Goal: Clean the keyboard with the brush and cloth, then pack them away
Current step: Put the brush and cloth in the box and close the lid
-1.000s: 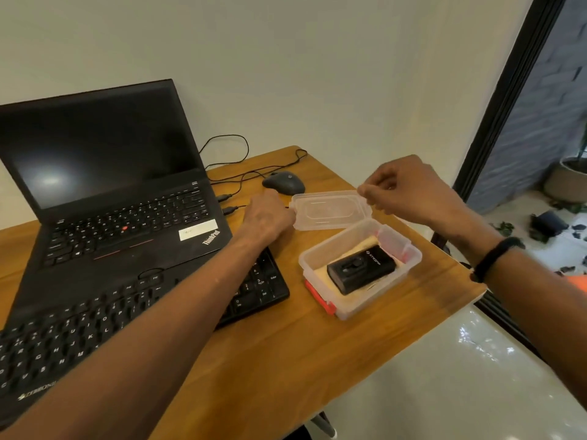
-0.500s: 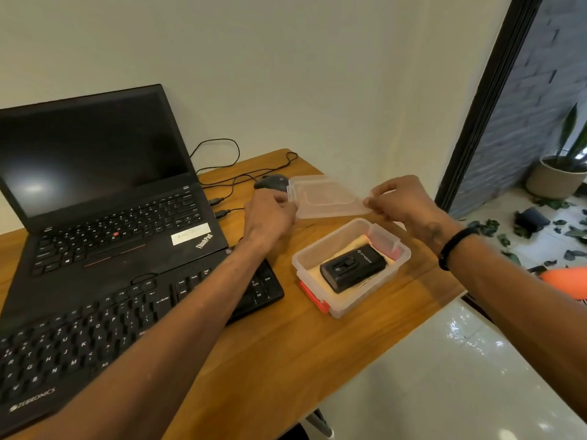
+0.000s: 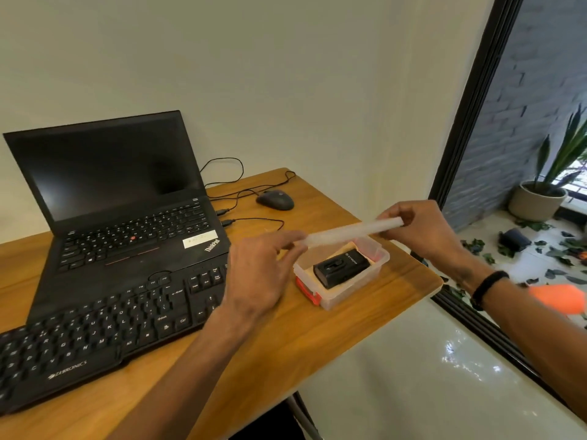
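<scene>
lid (image 3: 351, 232) pinched at its ends by left hand (image 3: 259, 274) and right hand (image 3: 422, 230); held above open box (image 3: 341, 274)

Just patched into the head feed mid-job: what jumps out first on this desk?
The clear lid, held edge-on above the open plastic box near the desk's right edge, with the left hand and right hand pinching its two ends. Inside the box lies a black brush case. Left of it, a black keyboard lies in front of an open laptop.
</scene>
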`<act>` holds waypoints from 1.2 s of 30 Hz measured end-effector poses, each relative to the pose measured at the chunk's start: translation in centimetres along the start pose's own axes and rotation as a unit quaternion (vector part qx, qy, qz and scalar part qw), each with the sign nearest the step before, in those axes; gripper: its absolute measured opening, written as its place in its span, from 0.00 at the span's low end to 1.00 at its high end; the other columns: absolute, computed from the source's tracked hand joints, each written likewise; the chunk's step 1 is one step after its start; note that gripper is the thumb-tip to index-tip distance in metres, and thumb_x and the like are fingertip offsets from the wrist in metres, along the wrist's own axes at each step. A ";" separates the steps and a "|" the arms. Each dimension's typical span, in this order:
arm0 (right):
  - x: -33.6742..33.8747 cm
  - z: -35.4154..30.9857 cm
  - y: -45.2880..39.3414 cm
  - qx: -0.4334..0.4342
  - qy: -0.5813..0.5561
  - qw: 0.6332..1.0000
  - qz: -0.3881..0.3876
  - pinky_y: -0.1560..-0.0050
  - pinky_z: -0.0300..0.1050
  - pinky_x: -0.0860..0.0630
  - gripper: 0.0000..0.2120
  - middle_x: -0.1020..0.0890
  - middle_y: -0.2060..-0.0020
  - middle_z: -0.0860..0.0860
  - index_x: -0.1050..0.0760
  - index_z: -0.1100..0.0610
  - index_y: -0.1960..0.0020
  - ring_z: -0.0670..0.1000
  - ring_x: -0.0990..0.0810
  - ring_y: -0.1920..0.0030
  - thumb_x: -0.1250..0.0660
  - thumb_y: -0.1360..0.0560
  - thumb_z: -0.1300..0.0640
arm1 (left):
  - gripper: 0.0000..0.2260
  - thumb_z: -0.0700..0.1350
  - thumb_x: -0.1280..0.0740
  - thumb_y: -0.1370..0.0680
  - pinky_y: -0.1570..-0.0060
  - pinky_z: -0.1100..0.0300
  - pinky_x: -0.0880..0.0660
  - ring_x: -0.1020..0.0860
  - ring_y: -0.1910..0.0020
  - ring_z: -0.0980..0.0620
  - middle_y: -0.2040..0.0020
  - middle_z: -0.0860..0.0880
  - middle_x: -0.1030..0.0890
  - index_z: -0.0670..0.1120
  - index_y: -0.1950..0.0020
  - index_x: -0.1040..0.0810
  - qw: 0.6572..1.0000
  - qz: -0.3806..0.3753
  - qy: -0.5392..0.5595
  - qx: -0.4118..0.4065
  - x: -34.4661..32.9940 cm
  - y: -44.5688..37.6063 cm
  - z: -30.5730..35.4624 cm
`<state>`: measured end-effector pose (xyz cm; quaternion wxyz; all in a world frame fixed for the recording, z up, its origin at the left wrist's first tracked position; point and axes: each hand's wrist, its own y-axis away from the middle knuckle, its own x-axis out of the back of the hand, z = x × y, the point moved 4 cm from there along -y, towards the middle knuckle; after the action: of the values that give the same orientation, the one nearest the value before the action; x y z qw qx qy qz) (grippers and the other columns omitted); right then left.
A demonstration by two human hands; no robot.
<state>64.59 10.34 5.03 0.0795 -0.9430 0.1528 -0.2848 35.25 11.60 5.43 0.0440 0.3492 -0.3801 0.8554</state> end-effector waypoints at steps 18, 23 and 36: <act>-1.7 1.1 2.4 -0.097 -0.084 0.988 -0.084 0.41 0.53 0.18 0.14 0.14 0.46 0.45 0.16 0.47 0.41 0.51 0.15 0.44 0.27 0.25 0.44 | 0.22 0.44 0.37 0.14 0.21 0.61 0.43 0.36 0.22 0.57 0.20 0.55 0.32 0.52 0.20 0.33 0.984 -0.150 -0.097 0.002 -0.9 3.6 0.1; -2.1 1.2 2.2 -0.112 -0.079 0.986 -0.092 0.44 0.53 0.16 0.15 0.15 0.45 0.47 0.19 0.47 0.38 0.50 0.15 0.46 0.29 0.23 0.46 | 0.22 0.50 0.44 0.12 0.18 0.51 0.42 0.42 0.19 0.56 0.18 0.55 0.37 0.53 0.17 0.38 0.971 -0.207 -0.118 -0.016 -2.1 3.3 -0.2; -2.6 2.0 1.0 -0.221 -0.137 0.965 -0.030 0.45 0.58 0.16 0.15 0.15 0.46 0.55 0.16 0.56 0.44 0.57 0.15 0.46 0.22 0.28 0.52 | 0.25 0.52 0.30 0.18 0.39 0.59 0.26 0.22 0.40 0.56 0.31 0.50 0.20 0.49 0.22 0.30 0.916 -0.213 0.165 0.297 -3.0 0.5 -0.9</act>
<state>63.45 10.42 1.84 -0.1196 -0.9713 0.1712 -0.1138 36.86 12.42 2.81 0.1818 0.2729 -0.0124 0.9446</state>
